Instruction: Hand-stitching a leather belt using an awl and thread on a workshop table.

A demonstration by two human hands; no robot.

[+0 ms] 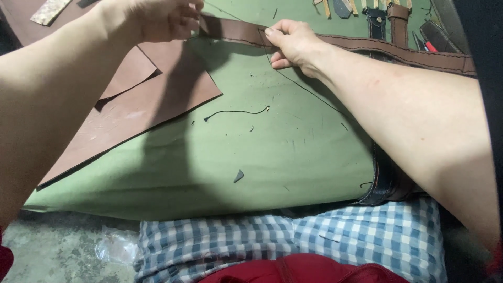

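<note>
Your right hand [293, 44] pins the brown leather strap [367, 50] against the green counter [272, 152]; its long axis runs from there rightward; your left hand [162, 21] pinches closed, seemingly on the strap's near end and dark thread [304, 86].

A long brown leather strap [367, 48] with stitching along its edges lies stretched across the far part of the green surface [262, 152]. A thin dark thread [304, 86] runs from the strap diagonally over the surface.
</note>
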